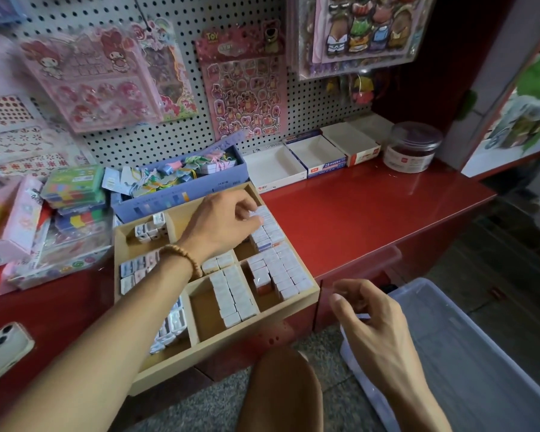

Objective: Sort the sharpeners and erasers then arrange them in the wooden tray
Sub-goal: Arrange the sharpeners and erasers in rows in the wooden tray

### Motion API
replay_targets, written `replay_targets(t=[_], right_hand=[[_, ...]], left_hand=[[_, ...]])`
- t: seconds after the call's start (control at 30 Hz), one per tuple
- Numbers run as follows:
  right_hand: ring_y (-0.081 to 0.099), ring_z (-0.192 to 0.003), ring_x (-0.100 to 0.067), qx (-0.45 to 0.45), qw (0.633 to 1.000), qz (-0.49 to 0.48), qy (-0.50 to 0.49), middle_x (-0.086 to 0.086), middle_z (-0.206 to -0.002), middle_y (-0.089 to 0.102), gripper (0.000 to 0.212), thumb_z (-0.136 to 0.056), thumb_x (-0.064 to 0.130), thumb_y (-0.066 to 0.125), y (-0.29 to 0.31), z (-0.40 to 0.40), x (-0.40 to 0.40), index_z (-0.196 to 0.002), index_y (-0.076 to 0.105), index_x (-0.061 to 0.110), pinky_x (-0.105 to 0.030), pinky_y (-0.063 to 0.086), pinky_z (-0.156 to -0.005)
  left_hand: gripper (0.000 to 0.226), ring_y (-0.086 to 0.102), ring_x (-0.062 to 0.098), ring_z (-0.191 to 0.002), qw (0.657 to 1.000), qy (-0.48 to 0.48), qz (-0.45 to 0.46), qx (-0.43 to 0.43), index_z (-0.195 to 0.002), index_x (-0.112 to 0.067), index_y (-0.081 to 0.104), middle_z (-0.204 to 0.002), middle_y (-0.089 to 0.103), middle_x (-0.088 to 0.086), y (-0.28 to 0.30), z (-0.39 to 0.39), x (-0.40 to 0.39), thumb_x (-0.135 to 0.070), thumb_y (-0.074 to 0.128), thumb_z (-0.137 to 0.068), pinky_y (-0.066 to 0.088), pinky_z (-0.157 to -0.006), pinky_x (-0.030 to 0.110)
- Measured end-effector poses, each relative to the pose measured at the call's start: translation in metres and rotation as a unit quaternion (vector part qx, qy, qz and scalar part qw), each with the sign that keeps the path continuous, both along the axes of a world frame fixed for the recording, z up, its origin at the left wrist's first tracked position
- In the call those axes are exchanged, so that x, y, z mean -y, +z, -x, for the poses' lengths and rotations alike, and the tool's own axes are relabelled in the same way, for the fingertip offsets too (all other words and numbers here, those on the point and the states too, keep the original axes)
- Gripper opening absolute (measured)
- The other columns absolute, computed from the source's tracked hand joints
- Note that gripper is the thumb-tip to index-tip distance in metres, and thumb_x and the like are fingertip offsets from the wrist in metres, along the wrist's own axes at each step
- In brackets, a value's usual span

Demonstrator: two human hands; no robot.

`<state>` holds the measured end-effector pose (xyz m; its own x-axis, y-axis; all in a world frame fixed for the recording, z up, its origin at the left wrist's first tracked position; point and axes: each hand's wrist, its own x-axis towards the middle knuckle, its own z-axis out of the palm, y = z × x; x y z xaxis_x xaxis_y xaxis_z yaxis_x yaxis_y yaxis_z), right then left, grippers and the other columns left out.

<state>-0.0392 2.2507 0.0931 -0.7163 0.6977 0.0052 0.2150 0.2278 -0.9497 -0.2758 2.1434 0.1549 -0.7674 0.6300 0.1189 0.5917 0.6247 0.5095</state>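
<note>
The wooden tray (pixel 312 302) with several compartments sits on the red counter, overhanging its front edge. White wrapped erasers (pixel 281 269) fill the right compartments and more erasers (pixel 231 294) the middle one. Sharpeners (pixel 148 229) lie in the left compartments. My left hand (pixel 225 226) reaches over the tray, its fingertips pinching an eraser (pixel 259 213) in the far right compartment. My right hand (pixel 371 319) hovers off the counter's front, right of the tray, fingers loosely curled and holding nothing.
A blue box of tagged items (pixel 181 185) stands behind the tray. Three empty white cartons (pixel 312 157) and a clear jar (pixel 413 148) line the pegboard wall. A phone (pixel 3 347) lies at the left. A clear plastic bin (pixel 468 353) stands below right.
</note>
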Motion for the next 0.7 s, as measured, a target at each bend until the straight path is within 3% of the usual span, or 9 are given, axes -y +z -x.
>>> replay_targets(t=[0.1, 0.23, 0.3, 0.37, 0.47, 0.57, 0.7], right_hand=[[0.064, -0.082, 0.002, -0.003, 1.0, -0.001, -0.016, 0.025, -0.083, 0.067, 0.008, -0.09, 0.027, 0.063, 0.002, -0.012, -0.003, -0.091, 0.068, 0.033, -0.011, 0.047, -0.067], [0.065, -0.082, 0.0, -0.004, 0.999, -0.001, -0.039, 0.015, -0.082, 0.07, 0.008, -0.091, 0.027, 0.064, 0.006, -0.034, -0.006, -0.095, 0.07, 0.03, -0.021, 0.049, -0.071], [0.065, -0.082, 0.0, -0.003, 0.999, -0.003, -0.052, 0.014, -0.085, 0.07, 0.008, -0.091, 0.027, 0.064, 0.007, -0.048, -0.008, -0.095, 0.069, 0.031, -0.026, 0.052, -0.072], [0.065, -0.081, 0.0, -0.002, 0.998, -0.002, -0.065, 0.014, -0.087, 0.07, 0.007, -0.092, 0.028, 0.063, 0.007, -0.063, -0.013, -0.094, 0.068, 0.033, -0.027, 0.052, -0.072], [0.065, -0.079, -0.002, 0.0, 0.996, 0.006, -0.094, 0.012, -0.089, 0.071, 0.009, -0.092, 0.027, 0.063, 0.002, -0.087, -0.025, -0.097, 0.069, 0.031, -0.023, 0.051, -0.068], [0.065, -0.084, -0.002, 0.01, 0.992, 0.0, -0.128, 0.013, -0.089, 0.071, 0.014, -0.092, 0.026, 0.062, -0.01, -0.113, -0.043, -0.103, 0.071, 0.025, -0.03, 0.054, -0.075], [0.064, -0.078, 0.001, 0.05, 0.984, 0.008, -0.17, 0.014, -0.088, 0.069, 0.013, -0.094, 0.027, 0.062, -0.036, -0.142, -0.069, -0.103, 0.07, 0.022, -0.034, 0.057, -0.074]], left_hand=[[0.009, 0.064, 0.001, -0.08, 0.991, -0.058, -0.076, 0.089, -0.092, -0.026, 0.07, -0.085, 0.069, -0.011, 0.011, -0.046, 0.007, -0.026, 0.072, -0.084, 0.051, -0.072, 0.015], [0.009, 0.062, -0.006, -0.074, 0.977, -0.109, -0.105, 0.151, -0.094, -0.026, 0.071, -0.088, 0.07, -0.012, 0.006, -0.108, 0.015, -0.026, 0.071, -0.085, 0.051, -0.068, 0.018], [0.012, 0.064, 0.0, -0.078, 0.972, -0.115, -0.113, 0.172, -0.093, -0.03, 0.071, -0.09, 0.069, -0.014, -0.004, -0.131, 0.014, -0.035, 0.07, -0.083, 0.054, -0.072, 0.025], [0.016, 0.067, 0.006, -0.084, 0.968, -0.125, -0.105, 0.189, -0.094, -0.032, 0.071, -0.092, 0.07, -0.016, -0.017, -0.152, 0.009, -0.039, 0.069, -0.08, 0.056, -0.075, 0.029], [0.013, 0.066, 0.001, -0.086, 0.963, -0.145, -0.096, 0.206, -0.095, -0.031, 0.072, -0.092, 0.07, -0.019, -0.039, -0.182, -0.006, -0.027, 0.072, -0.083, 0.052, -0.073, 0.019], [0.013, 0.065, -0.004, -0.09, 0.957, -0.181, -0.078, 0.214, -0.097, -0.027, 0.072, -0.094, 0.071, -0.017, -0.066, -0.209, -0.027, -0.02, 0.072, -0.086, 0.048, -0.076, 0.012], [0.014, 0.065, -0.005, -0.092, 0.942, -0.196, -0.024, 0.271, -0.102, -0.022, 0.073, -0.097, 0.073, -0.013, -0.111, -0.24, -0.058, -0.018, 0.07, -0.089, 0.05, -0.082, 0.015]])
